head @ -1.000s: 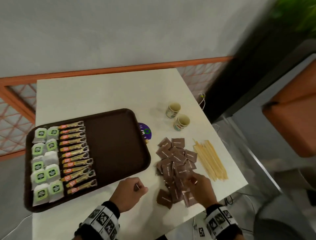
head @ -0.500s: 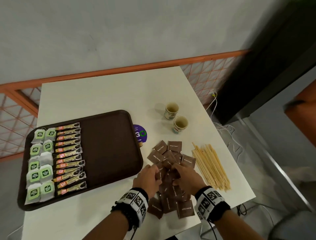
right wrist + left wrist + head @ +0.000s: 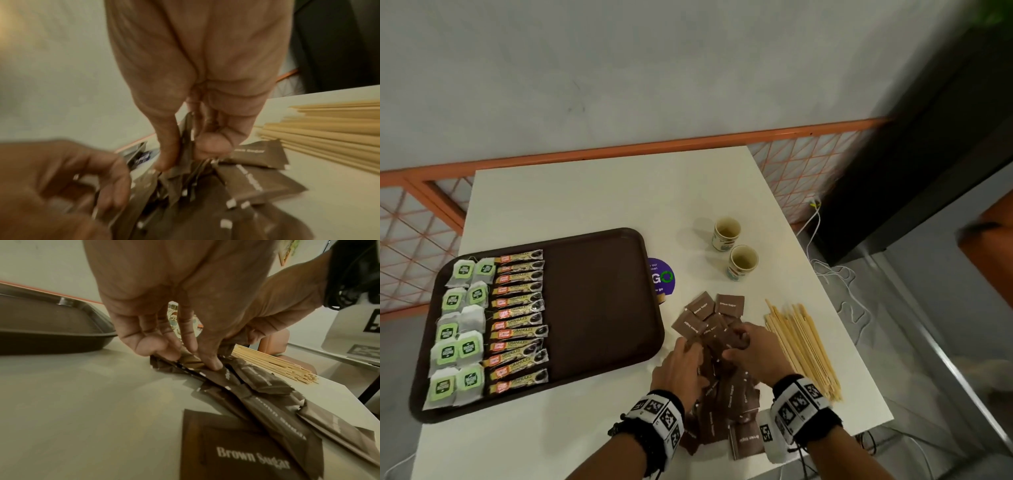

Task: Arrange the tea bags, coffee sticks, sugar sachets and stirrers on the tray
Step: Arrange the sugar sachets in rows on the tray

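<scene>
both hands work in the pile of brown sachets (image 3: 724, 387) on the counter (image 3: 592, 205). the left hand (image 3: 681, 366) presses its fingertips (image 3: 213, 365) on the sachets, fingers nearly straight. the right hand (image 3: 753, 353) pinches a few sachets between thumb and fingers. the sachets read "brown sugar". the stirrers (image 3: 803, 346) lie just right of the right hand. the tray (image 3: 602, 308) is left of the left hand; on it green tea bags (image 3: 460, 329) and coffee sticks (image 3: 518, 323) marked "granules". a purple sticker (image 3: 662, 277) shows "go".
</scene>
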